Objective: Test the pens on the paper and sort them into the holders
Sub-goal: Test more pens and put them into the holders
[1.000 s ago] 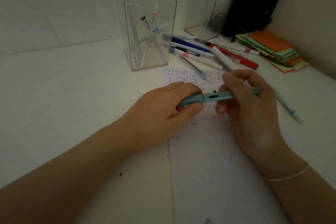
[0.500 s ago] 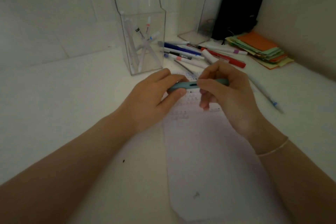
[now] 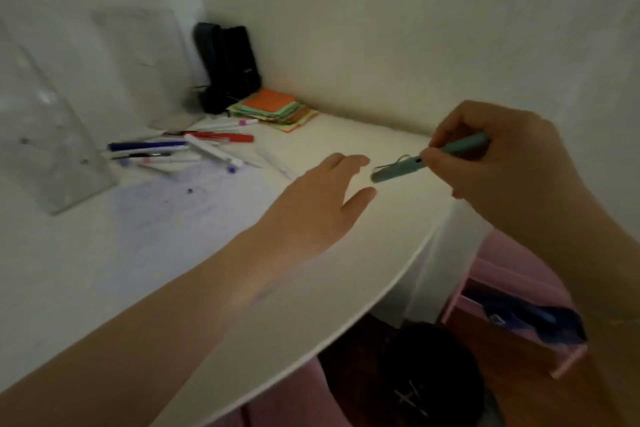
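Note:
My right hand (image 3: 498, 156) grips a teal pen (image 3: 401, 170) with its cap on, held above the table's right edge. My left hand (image 3: 322, 204) hovers just left of the pen's cap end with relaxed fingers and holds nothing. The test paper (image 3: 180, 218) with blurred scribbles lies on the white table (image 3: 69, 288) left of my left forearm. A clear holder (image 3: 45, 149) stands at the far left, blurred. A second clear holder (image 3: 138, 62) stands behind it. Several loose pens (image 3: 180, 149) lie beyond the paper.
A stack of coloured sticky notes (image 3: 277, 107) lies near the back wall, beside a black object (image 3: 225, 66) in the corner. The table's curved edge (image 3: 381, 291) runs under my arms. Below it are pink furniture (image 3: 512, 288) and a dark bag (image 3: 415, 374).
The view has swung right. My left hand has let go of the teal pen and opened. My right hand has carried the pen to the right, off the paper.

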`<state>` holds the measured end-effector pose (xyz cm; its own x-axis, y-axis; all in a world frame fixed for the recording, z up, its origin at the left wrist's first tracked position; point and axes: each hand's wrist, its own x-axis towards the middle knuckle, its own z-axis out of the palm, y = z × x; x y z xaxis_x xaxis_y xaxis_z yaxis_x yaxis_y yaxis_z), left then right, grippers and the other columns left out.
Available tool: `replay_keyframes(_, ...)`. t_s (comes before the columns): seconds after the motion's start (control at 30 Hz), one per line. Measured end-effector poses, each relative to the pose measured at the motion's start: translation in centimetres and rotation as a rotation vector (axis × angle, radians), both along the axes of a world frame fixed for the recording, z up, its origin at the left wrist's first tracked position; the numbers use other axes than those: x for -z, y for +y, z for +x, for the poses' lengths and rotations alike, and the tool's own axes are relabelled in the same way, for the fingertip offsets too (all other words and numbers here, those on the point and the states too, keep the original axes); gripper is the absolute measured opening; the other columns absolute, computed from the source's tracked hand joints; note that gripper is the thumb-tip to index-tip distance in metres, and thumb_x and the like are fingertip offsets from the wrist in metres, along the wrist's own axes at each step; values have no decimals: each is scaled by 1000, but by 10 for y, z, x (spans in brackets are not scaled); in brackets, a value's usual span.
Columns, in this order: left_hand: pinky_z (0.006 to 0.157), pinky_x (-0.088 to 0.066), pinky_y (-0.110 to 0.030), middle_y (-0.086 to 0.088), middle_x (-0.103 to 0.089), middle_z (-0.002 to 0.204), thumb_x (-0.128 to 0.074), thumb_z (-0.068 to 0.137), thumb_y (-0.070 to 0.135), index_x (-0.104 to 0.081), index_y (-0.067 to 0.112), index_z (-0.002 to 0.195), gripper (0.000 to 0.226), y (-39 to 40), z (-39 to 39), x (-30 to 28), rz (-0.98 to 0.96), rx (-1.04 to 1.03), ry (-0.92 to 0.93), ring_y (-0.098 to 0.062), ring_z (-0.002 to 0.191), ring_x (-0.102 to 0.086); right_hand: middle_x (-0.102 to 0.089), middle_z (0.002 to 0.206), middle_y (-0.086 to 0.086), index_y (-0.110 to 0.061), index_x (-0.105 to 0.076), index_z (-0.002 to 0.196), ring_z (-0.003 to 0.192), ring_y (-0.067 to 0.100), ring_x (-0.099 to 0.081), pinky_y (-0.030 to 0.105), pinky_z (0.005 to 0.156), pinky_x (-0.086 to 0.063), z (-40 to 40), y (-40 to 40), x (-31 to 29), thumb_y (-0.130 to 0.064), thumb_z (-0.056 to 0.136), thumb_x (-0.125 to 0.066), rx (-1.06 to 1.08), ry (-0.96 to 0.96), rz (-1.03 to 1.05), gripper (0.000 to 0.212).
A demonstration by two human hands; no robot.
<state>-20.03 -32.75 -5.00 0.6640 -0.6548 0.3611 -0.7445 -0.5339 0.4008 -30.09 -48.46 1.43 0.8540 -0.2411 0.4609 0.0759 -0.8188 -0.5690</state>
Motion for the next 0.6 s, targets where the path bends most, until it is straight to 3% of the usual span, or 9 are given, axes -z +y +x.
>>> replay_keyframes(0.1,109,-26,-33,2,-40,144,-39,97,38,-38,26,139,44,-46,-13,30,137,133,-16,-16,132,-36,-57,69,-4,-26,-57,76,57,16,-55,27,55,-45,-51,-46,9,-25,85,-63,242,165,-138,11)
replay_keyframes(0.2,113,-8,-35,1,-21,155,-32,99,41,-26,32,144,47,-69,-21,59,316,156,-62,-14,143,-13,-55,77,-1,-22,-57,83,63,19,-56,29,61,-47,-69,-82,49,-22,86,-57,426,504,-273,3)
replay_keyframes(0.27,114,-5,-33,2,-14,157,-31,99,40,-20,33,146,49,-72,-22,69,343,150,-48,-14,144,-7,-55,83,5,-13,-56,91,74,26,-59,35,67,-52,-63,-97,96,-14,86,-53,437,721,-280,6)
replay_keyframes(0.33,114,-4,-31,3,-12,157,-31,99,38,-20,34,146,48,-72,-22,71,330,156,-38,-12,144,-6,-60,102,12,-11,-56,101,96,31,-61,43,82,-53,-50,-103,149,-12,88,-50,383,888,-202,15)
replay_keyframes(0.4,114,-3,-30,4,-13,157,-33,99,38,-20,35,146,48,-71,-22,70,313,162,-30,-11,143,-6,-58,120,15,-8,-54,115,110,33,-58,43,89,-50,-38,-101,194,-10,90,-47,334,986,-168,26)
replay_keyframes(0.6,114,-4,-31,3,-16,156,-24,97,44,-21,35,146,49,-71,-23,72,295,165,-31,-11,143,-8,-58,122,13,-7,-53,121,109,32,-60,39,86,-49,-24,-93,255,-7,91,-49,294,1130,-114,31)
